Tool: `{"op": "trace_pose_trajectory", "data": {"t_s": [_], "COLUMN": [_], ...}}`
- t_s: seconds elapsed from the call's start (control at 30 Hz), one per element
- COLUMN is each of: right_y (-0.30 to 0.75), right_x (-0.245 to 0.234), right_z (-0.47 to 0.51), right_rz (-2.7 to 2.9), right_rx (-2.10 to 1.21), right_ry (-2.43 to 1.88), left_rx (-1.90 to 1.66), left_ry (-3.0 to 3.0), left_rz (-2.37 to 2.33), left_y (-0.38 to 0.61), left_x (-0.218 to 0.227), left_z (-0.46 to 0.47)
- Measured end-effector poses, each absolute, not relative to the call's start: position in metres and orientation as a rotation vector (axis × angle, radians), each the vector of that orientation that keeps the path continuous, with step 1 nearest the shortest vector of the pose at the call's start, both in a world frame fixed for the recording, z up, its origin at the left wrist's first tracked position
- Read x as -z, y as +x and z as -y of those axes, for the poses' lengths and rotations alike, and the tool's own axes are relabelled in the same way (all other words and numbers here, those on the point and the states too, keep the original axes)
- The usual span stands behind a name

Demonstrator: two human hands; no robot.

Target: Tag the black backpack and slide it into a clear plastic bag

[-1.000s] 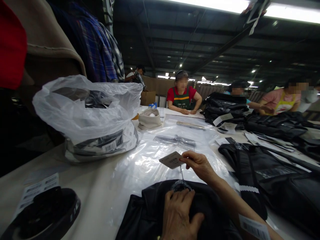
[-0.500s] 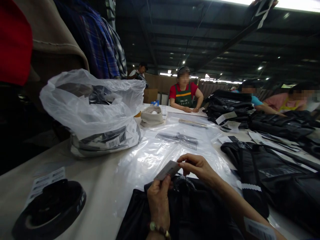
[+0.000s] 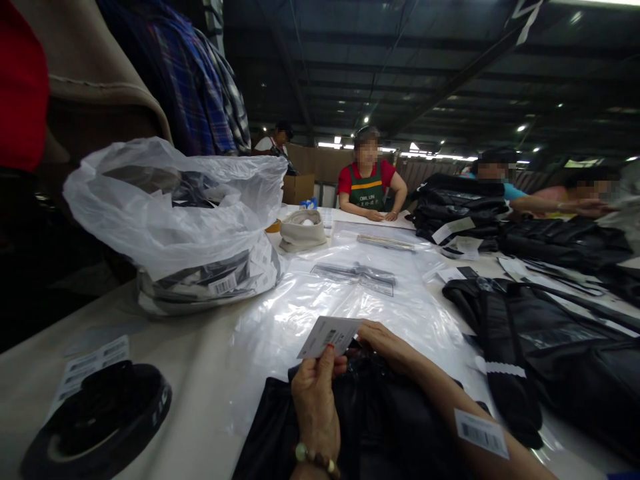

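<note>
The left hand (image 3: pixel 315 400) pinches a tag (image 3: pixel 327 335) at its lower edge; the right hand (image 3: pixel 387 347), fingers curled together, touches the tag's right edge above a black garment (image 3: pixel 380 427); clear plastic sheet (image 3: pixel 320 300) lies open beyond.

— Where is there room on the table (image 3: pixel 200 427)?

— Down the middle, over the flat clear bags (image 3: pixel 350 293), toward the far edge.

— And the sides?

— A stuffed plastic sack (image 3: pixel 180 220) blocks the left edge, a black roll (image 3: pixel 100 417) the near-left corner; black garments (image 3: pixel 540 347) crowd the right edge.
</note>
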State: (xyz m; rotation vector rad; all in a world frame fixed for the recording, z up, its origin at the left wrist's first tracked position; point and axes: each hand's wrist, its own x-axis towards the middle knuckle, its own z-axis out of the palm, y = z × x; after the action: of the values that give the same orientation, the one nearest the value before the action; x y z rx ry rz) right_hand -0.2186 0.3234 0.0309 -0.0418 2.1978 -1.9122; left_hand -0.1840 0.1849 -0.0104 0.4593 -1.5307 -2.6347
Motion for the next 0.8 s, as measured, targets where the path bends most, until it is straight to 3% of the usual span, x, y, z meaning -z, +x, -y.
{"op": "trace_pose_trajectory", "data": {"t_s": [0.17,0.57,0.8], "right_y": [-0.218,-0.233,-0.233], "right_x": [-0.038,-0.023,-0.024], "right_z": [-0.313,-0.319,-0.321], "right_rz": [-2.06,-1.778,-1.802], "right_rx": [2.019,2.524,2.737], "right_ry": [-0.143,0.384,0.374], "left_rx": [2.617,2.594,2.656], "left_ry": [0.41,0.501,0.583], "left_rz": [1.564,1.56,1.474], "left_y": [-0.183,-0.183,-0.182], "left_x": [0.011,0.01,0.003], "left_z": [-0.185,-0.186,-0.188]}}
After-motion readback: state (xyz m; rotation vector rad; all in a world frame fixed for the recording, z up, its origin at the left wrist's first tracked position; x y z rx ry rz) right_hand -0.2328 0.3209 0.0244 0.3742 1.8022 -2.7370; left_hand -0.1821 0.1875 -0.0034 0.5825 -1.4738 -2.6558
